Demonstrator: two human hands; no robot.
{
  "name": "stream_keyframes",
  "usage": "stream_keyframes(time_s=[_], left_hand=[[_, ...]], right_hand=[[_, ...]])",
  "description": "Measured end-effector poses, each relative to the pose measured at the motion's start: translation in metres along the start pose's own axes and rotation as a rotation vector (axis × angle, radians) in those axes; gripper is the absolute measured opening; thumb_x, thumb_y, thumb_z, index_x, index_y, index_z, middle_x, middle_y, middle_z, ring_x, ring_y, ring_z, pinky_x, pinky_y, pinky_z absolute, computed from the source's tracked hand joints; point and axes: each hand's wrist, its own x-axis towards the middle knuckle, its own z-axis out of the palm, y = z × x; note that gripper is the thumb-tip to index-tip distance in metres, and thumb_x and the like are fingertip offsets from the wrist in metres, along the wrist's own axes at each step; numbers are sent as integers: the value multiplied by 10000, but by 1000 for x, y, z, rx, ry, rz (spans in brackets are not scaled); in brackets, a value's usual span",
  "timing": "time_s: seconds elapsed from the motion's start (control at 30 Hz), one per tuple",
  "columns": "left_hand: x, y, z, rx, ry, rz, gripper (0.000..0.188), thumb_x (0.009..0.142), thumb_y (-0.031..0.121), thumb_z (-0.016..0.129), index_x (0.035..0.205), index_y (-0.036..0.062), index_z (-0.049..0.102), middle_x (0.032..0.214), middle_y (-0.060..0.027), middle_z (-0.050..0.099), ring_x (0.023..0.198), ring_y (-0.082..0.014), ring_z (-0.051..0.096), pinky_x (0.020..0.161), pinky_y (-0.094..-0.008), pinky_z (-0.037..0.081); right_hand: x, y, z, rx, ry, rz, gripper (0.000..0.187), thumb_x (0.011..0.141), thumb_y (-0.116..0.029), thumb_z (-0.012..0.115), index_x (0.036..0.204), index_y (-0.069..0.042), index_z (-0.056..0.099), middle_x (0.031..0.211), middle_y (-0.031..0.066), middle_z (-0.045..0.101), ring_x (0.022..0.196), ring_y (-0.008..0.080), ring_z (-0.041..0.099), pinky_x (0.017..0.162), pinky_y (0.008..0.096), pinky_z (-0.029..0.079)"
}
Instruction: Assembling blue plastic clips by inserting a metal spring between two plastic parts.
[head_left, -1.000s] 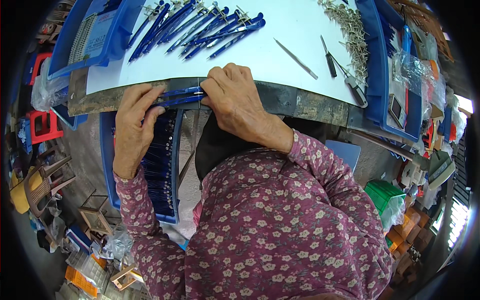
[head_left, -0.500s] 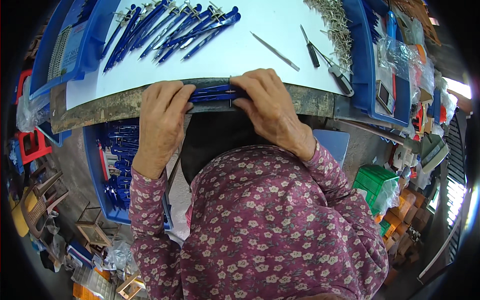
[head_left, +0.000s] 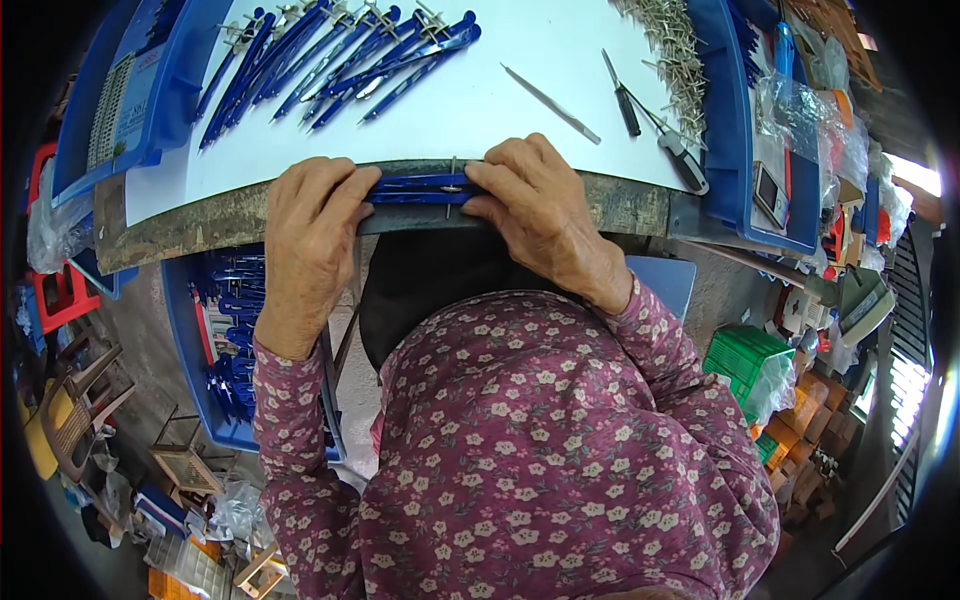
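My left hand [head_left: 310, 240] pinches the left end of a slim blue two-armed piece [head_left: 415, 190], held level over the table's front edge. The fingers of my right hand [head_left: 545, 215] are closed on its right end. A thin metal crosspiece [head_left: 451, 188] sticks out across the piece beside my right fingertips. Both ends of the piece are hidden under my fingers. Beyond my hands, several similar blue pieces with metal crosspieces [head_left: 340, 65] lie in a slanting row on the white table surface [head_left: 480, 120].
Small metal parts [head_left: 672, 65] are heaped at far right. Nearby lie a slim metal tool [head_left: 550, 103], a black-gripped tool [head_left: 628, 115] and a grey-handled tool [head_left: 685, 165]. Blue bins [head_left: 180, 90] stand on both sides. A blue tray [head_left: 190, 340] of blue pieces sits below the table's left side.
My hands have shifted slightly left with the blue piece, and my left hand has moved further from my right. The metal crosspiece now shows farther from my right fingertips.
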Motion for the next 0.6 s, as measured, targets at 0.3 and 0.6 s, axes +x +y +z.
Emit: stream_keyframes(time_s=[0.3, 0.6], left_hand=[[-7, -10, -11, -16, 39, -93, 359, 615, -103, 619, 951, 25, 606, 939, -87, 548, 900, -266, 524, 761, -353, 424], [-9, -14, -21, 2, 48, -149, 360, 626, -116, 598, 962, 13, 595, 951, -99, 529, 914, -275, 514, 764, -359, 431]], right_hand=[[16, -11, 18, -8, 34, -52, 325, 649, -28, 700, 942, -30, 560, 844, 66, 510, 712, 226, 459, 618, 309, 401], [26, -16, 30, -38, 35, -90, 304, 665, -32, 689, 938, -19, 554, 817, 62, 494, 702, 222, 450, 610, 303, 401]])
